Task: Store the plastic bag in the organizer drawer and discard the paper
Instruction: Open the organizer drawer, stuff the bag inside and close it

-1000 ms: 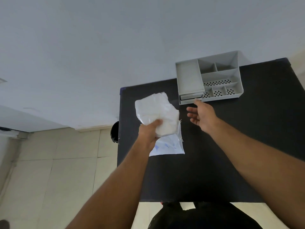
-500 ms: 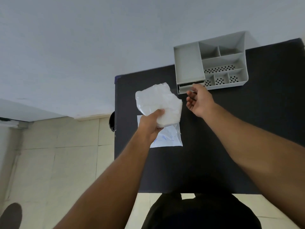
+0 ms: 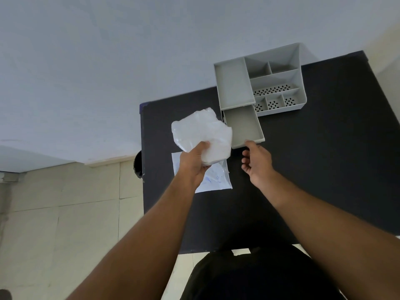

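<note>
My left hand [image 3: 193, 164] is shut on a crumpled white plastic bag [image 3: 199, 131], held above the table just left of the drawer. A flat white paper [image 3: 216, 178] with faint blue print lies on the black table [image 3: 313, 159], partly hidden under that hand and the bag. The grey organizer [image 3: 234, 83] stands at the table's far edge by the wall. Its drawer [image 3: 242, 124] is pulled out toward me and holds nothing. My right hand [image 3: 258, 162] is at the drawer's front edge, with fingertips on it and the other fingers curled.
The organizer's upper compartments hold nothing; some have perforated floors. A dark round object [image 3: 137, 164] sits past the table's left edge, above the tiled floor [image 3: 65, 213]. My dark clothing [image 3: 249, 276] fills the bottom of the view.
My right hand reached the shut drawer's front, then drew it out toward me. The left hand kept hold of the bag and stayed over the paper.
</note>
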Demonstrator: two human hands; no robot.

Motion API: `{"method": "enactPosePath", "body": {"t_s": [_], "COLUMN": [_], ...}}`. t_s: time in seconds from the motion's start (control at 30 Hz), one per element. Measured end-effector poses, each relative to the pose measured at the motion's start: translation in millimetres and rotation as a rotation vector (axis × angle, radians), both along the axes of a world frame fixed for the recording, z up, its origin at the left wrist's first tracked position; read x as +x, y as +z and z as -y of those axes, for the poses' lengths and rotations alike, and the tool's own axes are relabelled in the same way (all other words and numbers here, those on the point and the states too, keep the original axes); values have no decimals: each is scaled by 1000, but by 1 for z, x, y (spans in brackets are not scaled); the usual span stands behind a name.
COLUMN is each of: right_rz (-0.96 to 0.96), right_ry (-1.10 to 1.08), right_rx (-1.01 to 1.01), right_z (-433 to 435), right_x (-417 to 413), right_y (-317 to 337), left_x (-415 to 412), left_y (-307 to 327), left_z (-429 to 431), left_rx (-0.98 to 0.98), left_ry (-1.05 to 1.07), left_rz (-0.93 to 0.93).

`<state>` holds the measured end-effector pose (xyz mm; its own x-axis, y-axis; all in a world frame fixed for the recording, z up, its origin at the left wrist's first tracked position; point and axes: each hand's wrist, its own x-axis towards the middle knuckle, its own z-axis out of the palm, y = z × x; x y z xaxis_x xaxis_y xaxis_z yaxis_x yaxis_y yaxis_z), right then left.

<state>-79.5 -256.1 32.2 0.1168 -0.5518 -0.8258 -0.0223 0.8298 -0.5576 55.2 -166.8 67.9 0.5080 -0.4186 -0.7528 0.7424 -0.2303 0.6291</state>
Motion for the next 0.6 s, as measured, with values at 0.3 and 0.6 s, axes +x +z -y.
{"method": "enactPosePath", "body": {"t_s": [0.3, 0.6], "right_rz": [-59, -121], "right_ry": [67, 151], "right_rx": [-13, -88], "right_z": [-13, -20], "right_x": [-13, -16], "right_y": [2, -1], "left_x": [-16, -21], "left_y": [1, 3], "left_z": [0, -3], "left_rx": [-2, 4], "left_ry": [-35, -20], "left_rz": [0, 33]}}
